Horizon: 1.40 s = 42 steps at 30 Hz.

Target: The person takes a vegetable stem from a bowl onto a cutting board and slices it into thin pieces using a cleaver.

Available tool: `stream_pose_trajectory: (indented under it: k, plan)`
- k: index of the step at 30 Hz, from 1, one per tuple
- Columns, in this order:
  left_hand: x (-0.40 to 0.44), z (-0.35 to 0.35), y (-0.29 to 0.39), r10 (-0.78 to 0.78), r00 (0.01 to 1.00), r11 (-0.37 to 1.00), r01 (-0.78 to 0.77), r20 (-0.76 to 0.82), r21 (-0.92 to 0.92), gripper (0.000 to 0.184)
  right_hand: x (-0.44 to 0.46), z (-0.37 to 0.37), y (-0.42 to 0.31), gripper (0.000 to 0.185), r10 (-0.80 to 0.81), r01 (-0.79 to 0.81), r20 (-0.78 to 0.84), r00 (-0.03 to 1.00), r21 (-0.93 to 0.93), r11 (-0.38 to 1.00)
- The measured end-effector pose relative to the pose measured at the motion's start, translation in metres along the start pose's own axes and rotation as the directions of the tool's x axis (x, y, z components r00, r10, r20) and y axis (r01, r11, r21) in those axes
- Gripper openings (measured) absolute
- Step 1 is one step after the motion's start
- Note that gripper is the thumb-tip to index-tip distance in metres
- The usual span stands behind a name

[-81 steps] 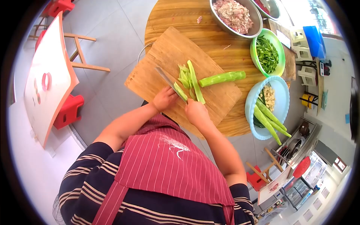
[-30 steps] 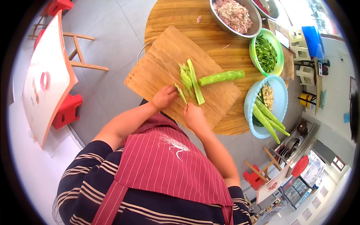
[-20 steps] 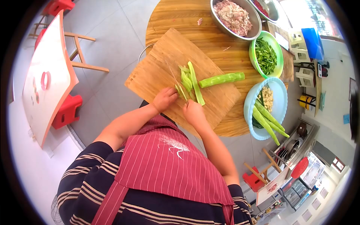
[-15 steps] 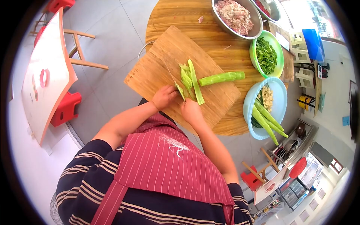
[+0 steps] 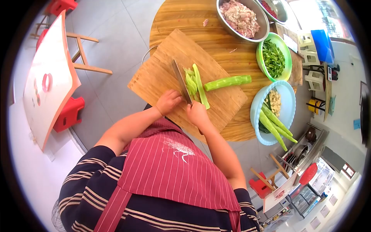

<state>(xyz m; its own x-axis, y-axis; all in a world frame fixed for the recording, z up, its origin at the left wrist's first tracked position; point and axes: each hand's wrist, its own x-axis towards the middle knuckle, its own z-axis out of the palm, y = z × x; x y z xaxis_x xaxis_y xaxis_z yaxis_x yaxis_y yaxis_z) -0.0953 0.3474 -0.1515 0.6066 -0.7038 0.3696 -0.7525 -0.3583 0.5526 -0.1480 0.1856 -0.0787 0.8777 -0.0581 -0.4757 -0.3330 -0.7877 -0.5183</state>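
My right hand (image 5: 197,113) grips a kitchen knife (image 5: 180,80), its blade pointing away from me across the wooden cutting board (image 5: 154,71). Left of the blade, my left hand (image 5: 169,101) rests on the board with fingers curled together; whatever lies under them is hidden. Thin green slices (image 5: 190,83) lie in a small pile just right of the blade. Beside them stretches a long flat strip of the green vegetable (image 5: 200,87). A thicker peeled piece of the green vegetable (image 5: 228,82) lies farther right, near the board's edge.
On the round wooden table (image 5: 166,19) stand a metal bowl (image 5: 265,33) of raw meat, a green bowl (image 5: 288,71) of cut green pieces and a blue basin (image 5: 290,96) holding garlic cloves and long green vegetables. A white table (image 5: 50,77) and red stools (image 5: 69,112) are at left.
The knife blade has turned, so its broad dark side now shows. A slice seen near my left fingertips is no longer visible. Both hands stay almost in place.
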Motion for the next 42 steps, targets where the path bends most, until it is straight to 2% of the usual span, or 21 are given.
stream_pose_trajectory:
  k: [2,6,9,11,15,17,18,20,21,23,25,27,29,31,32,34,35,37,38,40,42]
  plan:
    - [-0.001,0.001,-0.003,-0.001,0.999,0.999,0.003,0.044,-0.040,0.017,-0.002,-0.002,-0.002,0.024,0.041,-0.035,-0.057,0.998,0.098,0.995]
    - [-0.004,0.002,-0.002,-0.026,0.998,0.999,0.028,0.056,-0.034,0.018,-0.020,0.003,0.000,0.024,0.051,-0.052,0.025,0.998,0.024,0.998]
    - [-0.002,0.001,-0.002,0.022,0.999,1.000,-0.022,0.023,0.007,0.019,-0.008,0.010,0.004,0.025,0.056,-0.056,0.018,0.998,0.026,0.998]
    - [0.003,-0.001,-0.001,-0.014,0.998,1.000,0.014,0.068,-0.005,0.022,0.001,0.003,0.002,0.026,0.009,-0.006,-0.031,0.999,0.082,0.997]
    - [0.021,-0.006,0.018,0.041,0.994,0.998,-0.046,0.106,0.042,0.020,-0.010,-0.025,-0.005,0.027,0.099,-0.078,-0.138,0.986,0.151,0.986]
    - [0.037,0.004,0.037,0.170,0.974,0.985,-0.173,0.152,0.005,0.023,-0.025,-0.050,-0.007,0.026,0.165,-0.088,-0.224,0.961,0.318,0.944]
    - [0.044,0.014,0.044,0.174,0.973,0.984,-0.176,0.152,0.005,0.023,-0.031,-0.060,-0.008,0.026,0.166,-0.087,-0.227,0.960,0.319,0.944]
    - [0.061,0.033,0.054,0.237,0.960,0.951,-0.260,0.147,0.169,0.018,-0.040,-0.080,-0.010,0.024,0.278,-0.160,-0.238,0.931,0.418,0.894]
    - [0.070,0.037,0.056,0.242,0.959,0.949,-0.265,0.144,0.172,0.018,-0.044,-0.088,-0.010,0.024,0.276,-0.156,-0.245,0.929,0.417,0.895]
    - [0.090,0.040,0.053,0.164,0.829,0.916,-0.329,0.535,0.228,0.019,-0.051,-0.101,-0.008,0.022,0.328,-0.202,-0.294,0.898,0.387,0.900]
    - [0.100,0.032,0.048,0.205,0.834,0.926,-0.335,0.513,0.175,0.019,-0.057,-0.109,-0.006,0.022,0.342,-0.218,-0.306,0.888,0.375,0.901]
    - [0.108,0.007,0.049,0.253,0.829,0.927,-0.355,0.499,0.119,0.020,-0.064,-0.110,-0.004,0.022,0.393,-0.224,-0.332,0.857,0.447,0.866]
    - [0.110,-0.029,0.045,0.327,0.923,0.945,-0.323,0.202,-0.052,0.021,-0.066,-0.100,-0.001,0.023,0.388,-0.220,-0.339,0.857,0.440,0.871]
    - [0.108,-0.062,0.038,0.295,0.942,0.948,-0.266,0.162,-0.177,0.021,-0.063,-0.079,0.005,0.023,0.343,-0.195,-0.304,0.889,0.426,0.884]
    - [0.104,-0.074,0.032,0.311,0.935,0.943,-0.281,0.173,-0.176,0.021,-0.058,-0.061,0.009,0.022,0.311,-0.173,-0.268,0.912,0.434,0.884]
    - [0.093,-0.095,0.022,0.311,0.892,0.948,-0.269,0.328,-0.169,0.019,-0.044,-0.020,0.013,0.024,0.263,-0.157,-0.124,0.957,0.542,0.826]
    - [0.086,-0.101,0.019,0.317,0.886,0.947,-0.276,0.339,-0.164,0.019,-0.038,-0.009,0.008,0.024,0.264,-0.152,-0.128,0.956,0.554,0.818]
    - [0.071,-0.107,0.015,0.335,0.721,0.935,-0.335,0.606,-0.118,0.016,-0.027,0.006,0.000,0.026,0.226,-0.273,0.155,0.962,0.544,0.793]
    - [0.065,-0.103,0.011,0.329,0.718,0.935,-0.337,0.614,-0.108,0.016,-0.021,0.014,0.005,0.026,0.215,-0.265,0.154,0.964,0.552,0.790]
    - [0.048,-0.089,0.004,0.300,0.468,0.909,-0.406,0.831,-0.100,0.011,-0.014,0.030,0.019,0.029,0.206,-0.242,0.129,0.970,0.540,0.806]
    - [0.045,-0.067,0.002,0.294,0.466,0.901,-0.427,0.835,-0.079,0.011,-0.015,0.017,0.031,0.029,0.262,-0.279,0.106,0.959,0.501,0.820]
